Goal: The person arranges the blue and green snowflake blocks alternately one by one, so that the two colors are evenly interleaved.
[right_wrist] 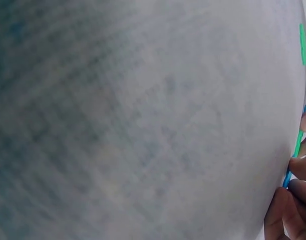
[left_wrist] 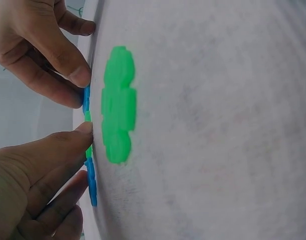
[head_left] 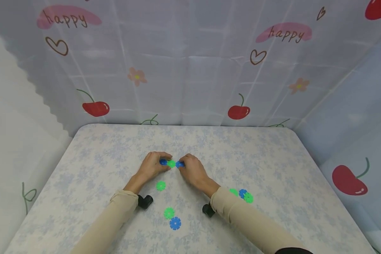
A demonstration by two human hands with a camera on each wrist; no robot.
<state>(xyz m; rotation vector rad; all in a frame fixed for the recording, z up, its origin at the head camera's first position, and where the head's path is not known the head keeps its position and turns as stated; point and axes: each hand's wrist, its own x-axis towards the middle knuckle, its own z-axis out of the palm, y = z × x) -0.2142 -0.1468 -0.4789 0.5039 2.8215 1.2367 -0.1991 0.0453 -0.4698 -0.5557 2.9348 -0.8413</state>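
My left hand (head_left: 151,166) pinches a green notched disc (head_left: 171,163) between thumb and fingers. A blue notched disc (head_left: 163,162) adjoins that green one on its left, partly covered by the same hand. From the right, my right hand (head_left: 194,172) pinches another blue notched disc (head_left: 179,164) against the green disc's edge. The left wrist view shows the three in a row, edge-on; whether the right-hand blue disc is slotted in cannot be told. Nearer the body, a loose green disc (head_left: 161,186) lies flat on the table, seen large in the left wrist view.
Closer to me lie a green disc (head_left: 169,213) and a blue disc (head_left: 175,223). By the right forearm are a green disc (head_left: 233,192), a blue disc (head_left: 242,193) and another green disc (head_left: 248,198). The patterned table (head_left: 114,141) meets a printed curtain (head_left: 184,88) at the back.
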